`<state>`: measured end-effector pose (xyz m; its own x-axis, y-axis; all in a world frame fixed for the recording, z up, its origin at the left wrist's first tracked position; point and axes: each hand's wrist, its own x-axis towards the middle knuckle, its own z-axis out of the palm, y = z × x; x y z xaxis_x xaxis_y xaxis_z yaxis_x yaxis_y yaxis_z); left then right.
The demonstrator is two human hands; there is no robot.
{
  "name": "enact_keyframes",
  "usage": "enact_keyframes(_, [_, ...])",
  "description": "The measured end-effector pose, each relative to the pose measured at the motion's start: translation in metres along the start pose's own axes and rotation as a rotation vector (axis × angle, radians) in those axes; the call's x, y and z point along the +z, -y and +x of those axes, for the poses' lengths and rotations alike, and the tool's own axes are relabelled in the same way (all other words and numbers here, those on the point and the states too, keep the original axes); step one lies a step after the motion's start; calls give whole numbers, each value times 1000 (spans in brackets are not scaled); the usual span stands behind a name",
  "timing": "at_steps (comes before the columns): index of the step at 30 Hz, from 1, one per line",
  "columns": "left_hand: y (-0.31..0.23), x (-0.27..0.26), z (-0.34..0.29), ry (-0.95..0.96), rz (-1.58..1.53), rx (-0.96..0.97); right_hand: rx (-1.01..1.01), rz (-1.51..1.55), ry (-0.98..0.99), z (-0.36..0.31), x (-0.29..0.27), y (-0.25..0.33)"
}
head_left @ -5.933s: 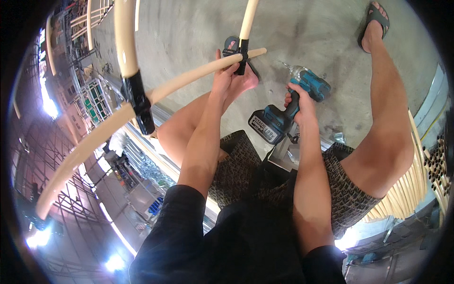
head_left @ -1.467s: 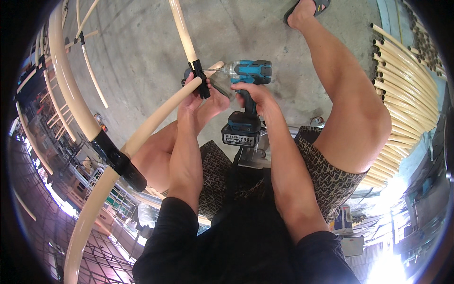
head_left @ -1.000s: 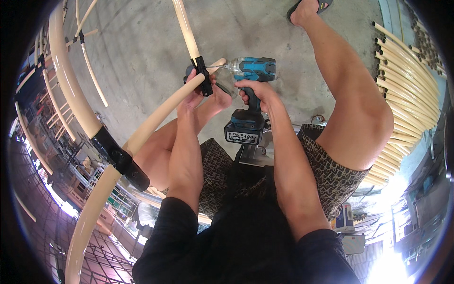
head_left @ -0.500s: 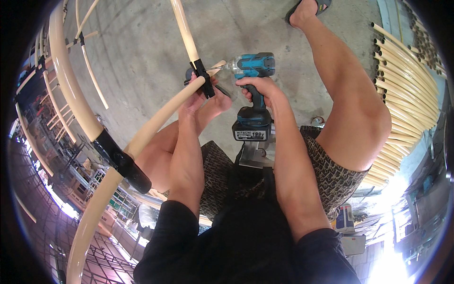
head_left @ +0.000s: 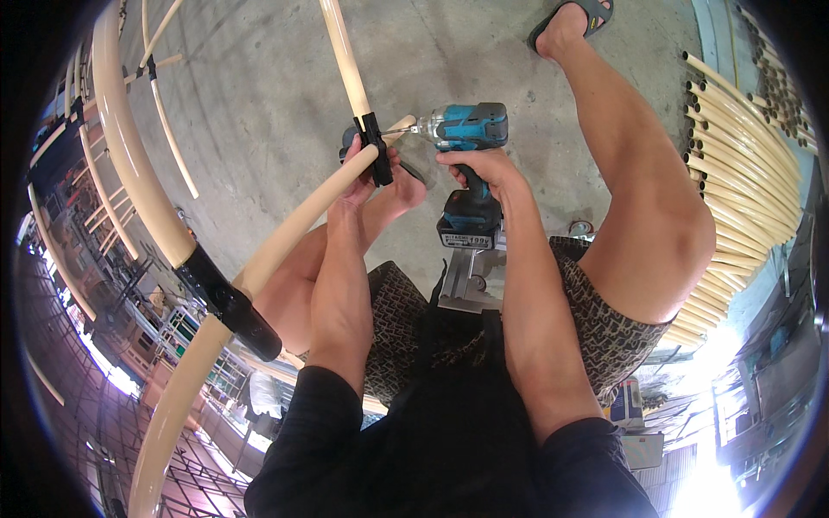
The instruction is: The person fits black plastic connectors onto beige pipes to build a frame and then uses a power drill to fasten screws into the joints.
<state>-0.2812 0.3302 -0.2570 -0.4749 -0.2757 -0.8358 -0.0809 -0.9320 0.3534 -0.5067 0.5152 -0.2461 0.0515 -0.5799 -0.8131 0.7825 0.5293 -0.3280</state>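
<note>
My right hand (head_left: 486,171) grips a blue and black cordless power driver (head_left: 469,127) by its handle. The driver lies level, its bit pointing left at a black pipe joint (head_left: 375,148). Whether the tip touches the joint is too small to tell. My left hand (head_left: 352,181) is wrapped round that joint from below and behind, partly hidden by it. Cream pipes meet at the joint: one upright pipe (head_left: 344,60) runs away from me, and another pipe (head_left: 302,205) slants down to a second black joint (head_left: 226,302) on a thick cream pipe (head_left: 138,164).
Many loose cream pipes (head_left: 747,164) lie stacked on the right. More pipe frames (head_left: 104,173) stand at the left. A small metal stool or stand (head_left: 466,281) shows between my legs. Grey concrete floor (head_left: 484,52) spreads ahead, with my sandalled foot (head_left: 566,30) on it.
The driver and my right hand have shifted slightly right and down, and its battery end has tilted. The joint and pipes have moved a little right and down in the picture.
</note>
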Motion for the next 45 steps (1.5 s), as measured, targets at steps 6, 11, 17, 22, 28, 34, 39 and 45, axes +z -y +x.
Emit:
enact_keyframes(6, [5, -1, 3, -58, 69, 78, 261, 244, 79, 7, -5, -5])
enact_keyframes(11, [14, 5, 0, -61, -28, 108, 262, 172, 58, 6, -6, 0])
enact_keyframes(17, [16, 12, -3, -95, -39, 96, 199, 64, 70, 5, -8, 12])
enact_keyframes(22, [13, 17, -9, -104, 14, 58, 183, 30, 52, 1, -6, 19])
enact_keyframes(28, [12, 13, -8, -100, 70, 45, 249, 87, 71, 6, -10, 9])
enact_keyframes(34, [9, 23, -10, -84, 45, 43, 280, 136, 75, 8, -11, 3])
enact_keyframes(39, [9, 20, -8, -76, 36, 61, 263, 166, 63, 9, -9, 0])
enact_keyframes(45, [9, 14, -8, -78, 52, 45, 270, 141, 66, 7, -8, 8])
